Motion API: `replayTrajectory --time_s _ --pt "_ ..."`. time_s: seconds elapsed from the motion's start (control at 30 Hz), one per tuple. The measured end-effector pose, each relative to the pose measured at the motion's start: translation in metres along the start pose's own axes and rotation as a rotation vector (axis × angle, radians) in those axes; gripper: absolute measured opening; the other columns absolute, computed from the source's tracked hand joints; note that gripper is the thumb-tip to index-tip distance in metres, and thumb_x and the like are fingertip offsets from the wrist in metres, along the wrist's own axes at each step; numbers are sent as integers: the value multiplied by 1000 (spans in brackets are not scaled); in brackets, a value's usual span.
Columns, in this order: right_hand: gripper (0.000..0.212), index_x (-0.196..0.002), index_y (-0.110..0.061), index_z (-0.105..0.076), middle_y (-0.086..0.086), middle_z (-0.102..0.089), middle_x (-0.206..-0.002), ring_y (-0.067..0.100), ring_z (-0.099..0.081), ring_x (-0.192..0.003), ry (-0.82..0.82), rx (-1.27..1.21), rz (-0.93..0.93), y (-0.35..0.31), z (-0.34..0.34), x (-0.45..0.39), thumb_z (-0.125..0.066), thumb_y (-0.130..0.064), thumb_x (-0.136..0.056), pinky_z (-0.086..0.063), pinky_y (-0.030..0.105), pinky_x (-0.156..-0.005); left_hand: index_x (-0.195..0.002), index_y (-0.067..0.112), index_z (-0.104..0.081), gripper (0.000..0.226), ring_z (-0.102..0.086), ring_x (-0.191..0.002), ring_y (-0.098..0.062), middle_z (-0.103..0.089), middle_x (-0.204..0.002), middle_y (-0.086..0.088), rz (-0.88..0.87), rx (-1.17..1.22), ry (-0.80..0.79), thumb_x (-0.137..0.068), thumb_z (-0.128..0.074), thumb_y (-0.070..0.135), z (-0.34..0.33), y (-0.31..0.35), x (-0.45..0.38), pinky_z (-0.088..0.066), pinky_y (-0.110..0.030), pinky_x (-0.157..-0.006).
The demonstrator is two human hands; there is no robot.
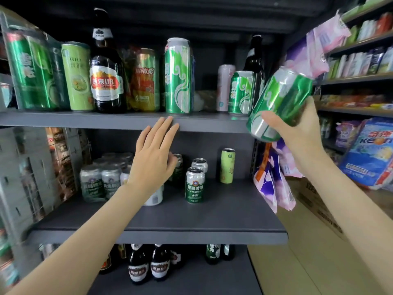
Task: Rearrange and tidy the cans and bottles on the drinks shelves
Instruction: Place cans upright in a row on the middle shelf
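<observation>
The task looks to be in the middle, not near the end. The right hand (297, 128) holds a green can (280, 103) in the air, tilted, just to the right of the top shelf (106, 122); its fingers are curled around the lower part of the can. The left hand (153, 154) is empty, its fingers straight and close together, with the tips touching or almost touching the front edge of the top shelf.

On the top shelf the drinks are mixed: a wrapped pack of green cans (29, 71) at the left, a pale green can (77, 75), a dark bottle with a red label (107, 67), an orange can (145, 79), a tall green can (178, 75) at the front edge, then a gap, then a pink can (225, 88), a short green can (240, 92) and another dark bottle (255, 56). The same kinds do not stand together, so I judge that sorting is left to do.

On the middle shelf (170, 233) a group of silver-green cans (100, 182) stands at the left, while a dark green can (194, 185) and a slim light green can (227, 166) stand apart from them. The bottom shelf carries more bottles (148, 267), partly hidden.

The gap on the top shelf seems a possible place for the held can. A hanging purple and pink package (274, 177) at the shelf's right side is close to the right arm and may get in the way.
</observation>
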State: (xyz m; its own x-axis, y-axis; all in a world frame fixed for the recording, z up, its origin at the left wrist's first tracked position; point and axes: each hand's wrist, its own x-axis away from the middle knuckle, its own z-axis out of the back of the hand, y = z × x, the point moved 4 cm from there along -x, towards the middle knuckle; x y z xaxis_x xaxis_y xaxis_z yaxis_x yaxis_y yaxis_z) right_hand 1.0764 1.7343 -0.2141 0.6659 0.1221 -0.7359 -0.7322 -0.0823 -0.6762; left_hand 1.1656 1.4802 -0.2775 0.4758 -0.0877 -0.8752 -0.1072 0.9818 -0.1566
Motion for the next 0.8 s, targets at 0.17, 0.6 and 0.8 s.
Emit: replayTrajectory --time_s 0.17,0.6,0.8 --pt "70 -108 -35 -42 -21 -58 -101 -5 -57 -94 -235 198 -175 57 -16 75 -89 -21 -58 -43 10 -78 -124 8 -47 46 -42 -122 -25 -48 -134 -13 114 -6 -84 -79 -43 13 -18 -15 67 -27 -42 -103" --pt "58 -116 -4 -40 14 -56 -122 26 -53 -108 -221 417 -631 230 -72 83 -79 -18 -74 -41 30 -86 -146 8 -23 70 -23 -140 -27 -21 -153 -13 345 -68 -572 -85 -55 16 -72 -28 123 -19 -41 -113" --pt "46 -118 1 -46 18 -58 -119 33 -55 -113 -340 709 -518 214 -72 73 -68 -21 -84 -44 36 -87 -117 5 -53 45 -48 -111 -27 -54 -125 -14 124 48 -179 -72 -51 7 -47 -6 69 -35 -38 -95"
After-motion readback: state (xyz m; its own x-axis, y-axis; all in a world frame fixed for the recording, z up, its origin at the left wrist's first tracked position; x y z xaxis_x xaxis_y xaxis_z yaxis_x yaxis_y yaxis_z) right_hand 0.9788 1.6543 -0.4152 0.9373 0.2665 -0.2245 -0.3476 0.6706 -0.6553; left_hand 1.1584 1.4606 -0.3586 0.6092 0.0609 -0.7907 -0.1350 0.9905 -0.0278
